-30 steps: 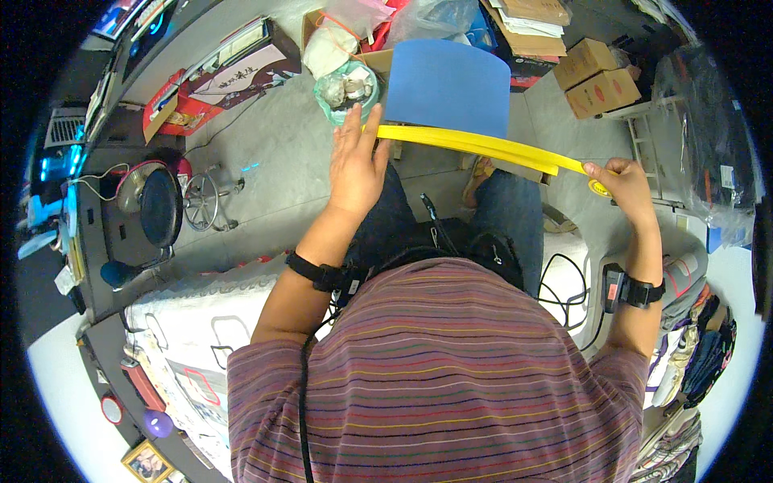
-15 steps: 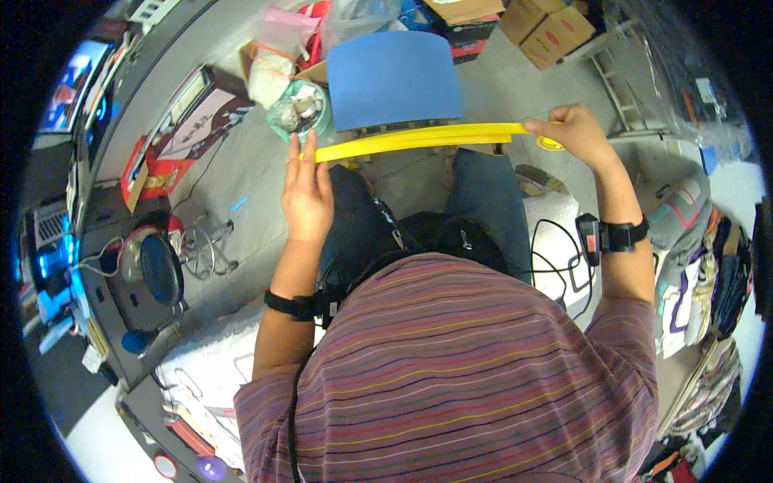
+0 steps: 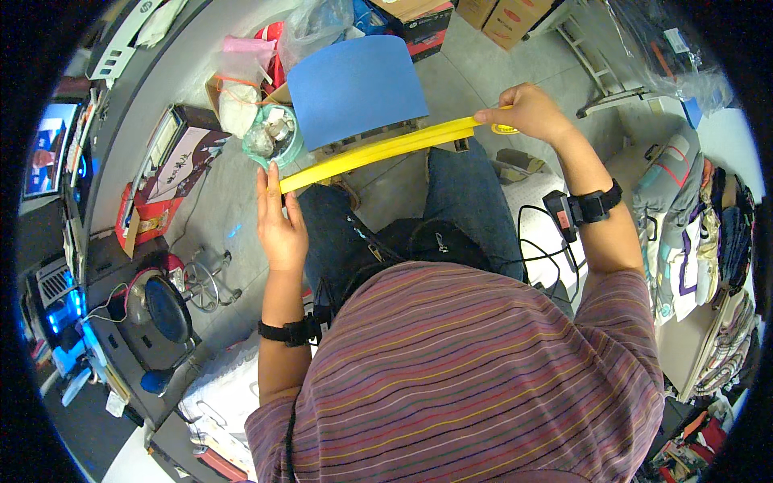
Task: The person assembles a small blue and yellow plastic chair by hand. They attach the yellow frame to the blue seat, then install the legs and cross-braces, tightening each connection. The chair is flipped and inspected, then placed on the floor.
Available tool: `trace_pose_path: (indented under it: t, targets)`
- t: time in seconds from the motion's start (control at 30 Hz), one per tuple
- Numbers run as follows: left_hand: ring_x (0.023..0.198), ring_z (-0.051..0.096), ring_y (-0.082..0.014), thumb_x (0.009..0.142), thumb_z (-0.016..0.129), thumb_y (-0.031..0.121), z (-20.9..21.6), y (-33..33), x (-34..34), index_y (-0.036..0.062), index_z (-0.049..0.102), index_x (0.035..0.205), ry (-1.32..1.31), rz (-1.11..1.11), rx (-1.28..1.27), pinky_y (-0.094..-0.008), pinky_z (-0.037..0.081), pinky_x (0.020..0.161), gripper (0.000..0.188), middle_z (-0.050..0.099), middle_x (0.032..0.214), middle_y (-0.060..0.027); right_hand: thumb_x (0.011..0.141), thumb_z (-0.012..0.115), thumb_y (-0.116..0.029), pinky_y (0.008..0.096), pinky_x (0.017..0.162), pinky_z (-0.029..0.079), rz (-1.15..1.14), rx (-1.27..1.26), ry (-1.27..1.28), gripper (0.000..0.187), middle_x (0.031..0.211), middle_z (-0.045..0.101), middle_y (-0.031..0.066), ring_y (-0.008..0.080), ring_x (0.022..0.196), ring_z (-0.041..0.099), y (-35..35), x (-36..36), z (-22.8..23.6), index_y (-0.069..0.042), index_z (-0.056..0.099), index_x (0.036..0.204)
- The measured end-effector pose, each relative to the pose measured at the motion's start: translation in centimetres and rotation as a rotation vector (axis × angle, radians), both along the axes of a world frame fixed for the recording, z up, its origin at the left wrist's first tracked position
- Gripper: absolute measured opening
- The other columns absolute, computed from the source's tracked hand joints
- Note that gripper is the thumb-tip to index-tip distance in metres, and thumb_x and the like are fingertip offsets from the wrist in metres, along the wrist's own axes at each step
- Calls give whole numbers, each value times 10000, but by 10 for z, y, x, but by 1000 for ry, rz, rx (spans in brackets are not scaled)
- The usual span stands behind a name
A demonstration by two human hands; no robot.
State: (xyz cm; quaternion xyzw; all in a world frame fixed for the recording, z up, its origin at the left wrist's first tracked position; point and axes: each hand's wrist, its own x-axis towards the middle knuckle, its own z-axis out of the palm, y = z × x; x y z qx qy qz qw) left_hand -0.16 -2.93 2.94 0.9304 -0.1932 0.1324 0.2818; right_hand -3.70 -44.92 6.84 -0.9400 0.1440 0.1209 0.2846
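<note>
A long flat yellow band (image 3: 374, 153), doubled in two layers, is stretched between my hands in front of the blue-topped table. My left hand (image 3: 282, 233) holds its near left end between fingers and thumb, the other fingers stretched out. My right hand (image 3: 535, 111) pinches the far right end, higher up. A small yellow loop (image 3: 505, 129) with dark marks hangs under my right fingers. The blue panel (image 3: 358, 92) lies just beyond the band, its front edge close to it. Both wrists wear black straps.
A pale green bin (image 3: 286, 153) with rubbish stands left of the blue panel. Cardboard boxes (image 3: 515, 20) are at the far right, beside a metal frame (image 3: 596, 60). A pan (image 3: 169, 310) is at left; clothes (image 3: 708, 217) hang at right.
The view has turned, so most things sit further left. The band now slants more, its right end higher than its left. Both hands keep hold of it.
</note>
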Motion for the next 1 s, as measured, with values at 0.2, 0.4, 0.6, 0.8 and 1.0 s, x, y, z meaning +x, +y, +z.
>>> trace_pose_path:
  t: [0.2,0.4,0.6,0.8,1.0]
  targets:
    - [1247,501,-393,932,550,89,2,-1,-3,170,450,1426,61,33,-1,-424,481,958,510,434,1435,-214,658,776,-636,343,485,404,0,17,44,608,506,537,50,161,478,493,-2,2,-14,-57,622,551]
    - [1230,517,-393,922,561,85,-2,2,-2,166,453,1421,-7,18,23,-431,488,946,517,447,1424,-213,725,753,-593,322,488,395,22,176,55,554,526,542,30,119,508,478,-2,-3,-30,-57,673,613]
    - [1253,491,-401,901,588,103,-1,6,-3,150,450,1416,33,24,-2,-455,417,1029,535,429,1430,-233,784,743,-517,292,488,375,6,237,88,498,544,529,-12,78,527,449,-1,-3,-42,-55,646,625]
    - [1377,347,-375,912,586,171,5,-2,-8,-14,358,1433,-28,6,187,-523,224,1140,598,372,1472,-231,803,737,-495,284,480,346,-36,277,46,508,534,492,-30,72,513,408,0,-6,-48,-60,592,585]
    - [1386,339,-359,898,613,259,14,-5,-9,-68,343,1420,-43,-25,255,-504,212,1151,673,388,1460,-234,812,736,-480,282,473,333,-46,267,-5,501,523,482,-32,69,506,402,-2,-6,-56,-65,592,570]
